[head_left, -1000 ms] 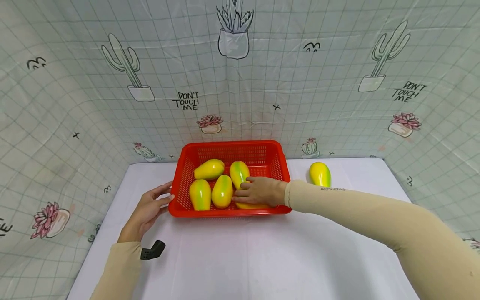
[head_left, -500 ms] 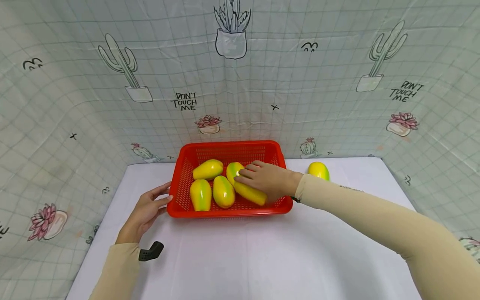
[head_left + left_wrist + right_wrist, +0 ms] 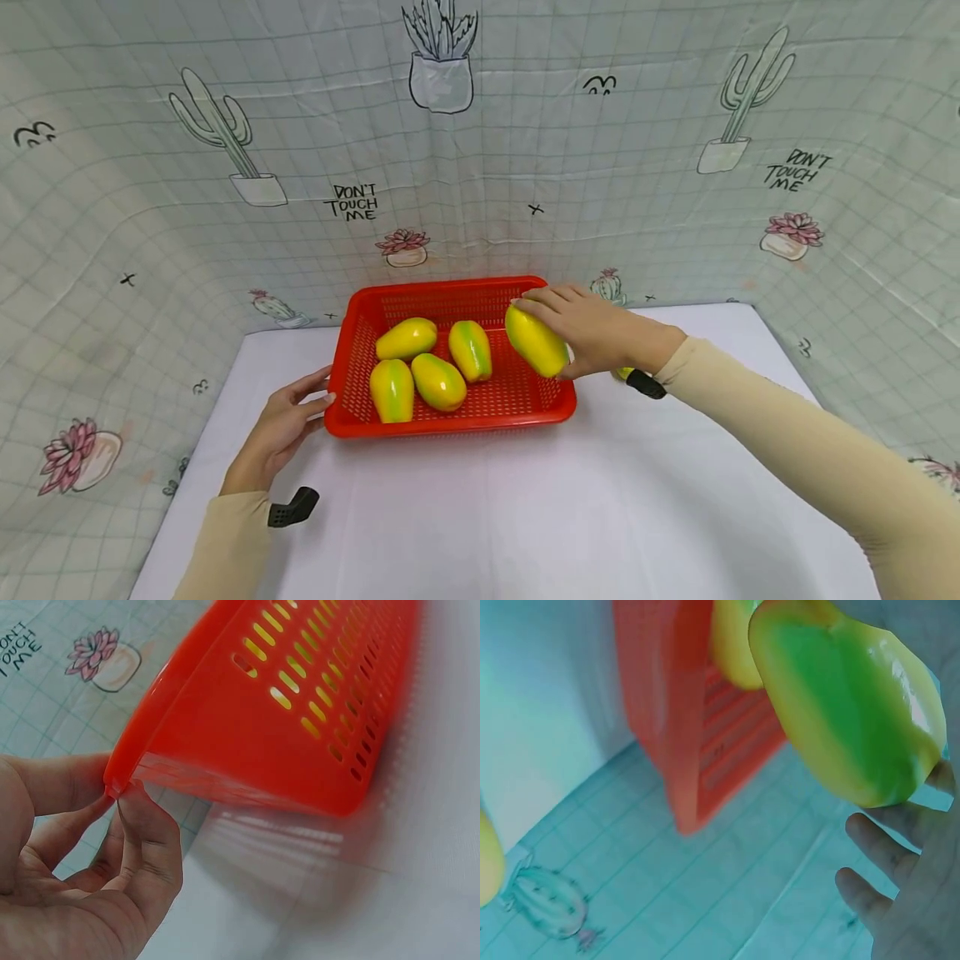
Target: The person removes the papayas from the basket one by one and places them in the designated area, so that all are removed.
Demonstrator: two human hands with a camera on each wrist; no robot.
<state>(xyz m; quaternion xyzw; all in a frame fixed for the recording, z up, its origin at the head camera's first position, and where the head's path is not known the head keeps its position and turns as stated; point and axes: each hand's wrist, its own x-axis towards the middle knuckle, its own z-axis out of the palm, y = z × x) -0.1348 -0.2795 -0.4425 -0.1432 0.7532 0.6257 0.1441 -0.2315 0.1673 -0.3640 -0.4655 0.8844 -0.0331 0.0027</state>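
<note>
My right hand (image 3: 600, 329) grips a yellow-green papaya (image 3: 537, 340) above the right end of the red basket (image 3: 525, 415). Seen from the right wrist, this papaya (image 3: 855, 705) shows a broad green stripe, and some fingers spread out beyond its end. Several more papayas, one of them tilted near the front (image 3: 438, 383), lie in the basket's left and middle. My left hand (image 3: 281, 429) holds the basket's left side. In the left wrist view its thumb and fingers pinch the basket rim (image 3: 142, 724).
Another papaya (image 3: 622, 372) lies on the white-covered table (image 3: 480, 517) right of the basket, mostly hidden behind my right hand and wrist camera (image 3: 645, 383). A cactus-print cloth (image 3: 495, 183) hangs close behind the basket and along both sides.
My right hand has taken hold of a papaya inside the basket and lifted it up and to the right. A papaya near the basket's front has tilted. My left hand stays at the rim.
</note>
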